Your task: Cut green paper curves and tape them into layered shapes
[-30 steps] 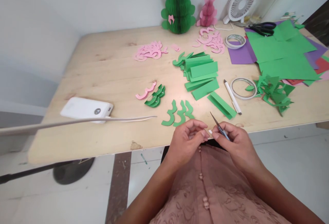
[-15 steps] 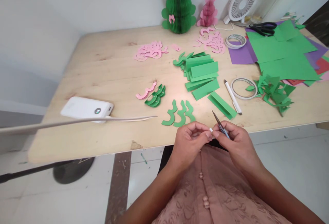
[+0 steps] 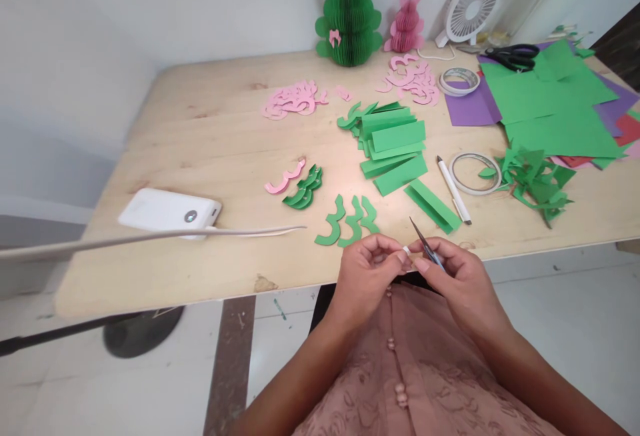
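At the table's front edge, my left hand (image 3: pixel 369 275) pinches a tiny white piece (image 3: pixel 406 249), perhaps tape, between thumb and fingertips. My right hand (image 3: pixel 457 273) meets it there, its fingers closed round small scissors (image 3: pixel 426 244) whose dark blades point up and away. The handles are mostly hidden in the palm. Just beyond my left hand lie wavy green paper cut-outs (image 3: pixel 330 226). A stack of green curved pieces (image 3: pixel 303 188) sits beside a pink wavy strip (image 3: pixel 285 179). A folded green strip (image 3: pixel 433 206) lies beyond my right hand.
A power bank (image 3: pixel 167 211) with a cable lies left. On the right are a white pen (image 3: pixel 455 193), tape rolls (image 3: pixel 475 173), green scraps (image 3: pixel 537 179), paper sheets (image 3: pixel 550 99) and black-handled scissors (image 3: pixel 513 57). Paper rabbits (image 3: pixel 349 23) and a fan (image 3: pixel 473 6) stand at the back.
Both hands have shifted very slightly left, with the white piece and the scissors. The things on the table lie as before.
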### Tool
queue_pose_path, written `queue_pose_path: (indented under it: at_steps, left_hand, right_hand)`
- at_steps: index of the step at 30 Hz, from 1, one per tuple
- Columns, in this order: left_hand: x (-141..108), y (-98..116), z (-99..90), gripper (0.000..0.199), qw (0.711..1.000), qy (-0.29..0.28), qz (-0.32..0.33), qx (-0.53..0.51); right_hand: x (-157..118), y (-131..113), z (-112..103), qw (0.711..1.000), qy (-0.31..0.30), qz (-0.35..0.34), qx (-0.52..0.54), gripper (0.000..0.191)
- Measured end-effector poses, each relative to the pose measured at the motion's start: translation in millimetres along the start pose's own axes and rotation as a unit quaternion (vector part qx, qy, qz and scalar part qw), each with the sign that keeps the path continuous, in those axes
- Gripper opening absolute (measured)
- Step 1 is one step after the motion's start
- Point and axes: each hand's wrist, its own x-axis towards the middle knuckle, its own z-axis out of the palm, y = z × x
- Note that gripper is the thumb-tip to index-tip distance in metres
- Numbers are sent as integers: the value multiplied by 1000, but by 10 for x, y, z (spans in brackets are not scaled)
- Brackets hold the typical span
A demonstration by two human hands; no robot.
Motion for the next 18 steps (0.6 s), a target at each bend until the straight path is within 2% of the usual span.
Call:
queue_pose_path:
  at_steps: [4, 11, 18]
  left_hand:
    - [2, 20, 0, 9, 1000, -2, 1, -17]
    - [23, 25, -21, 9, 998, -17, -13, -52]
    - [37, 12, -36, 11, 998, -27, 8, -63]
  right_hand:
    - [-9, 8, -10, 1000, 17, -4, 5, 35]
    - [-51, 22, -57, 999, -14, -33, -15, 29]
    - [-82, 15, -59, 995, -17, -65, -72, 29]
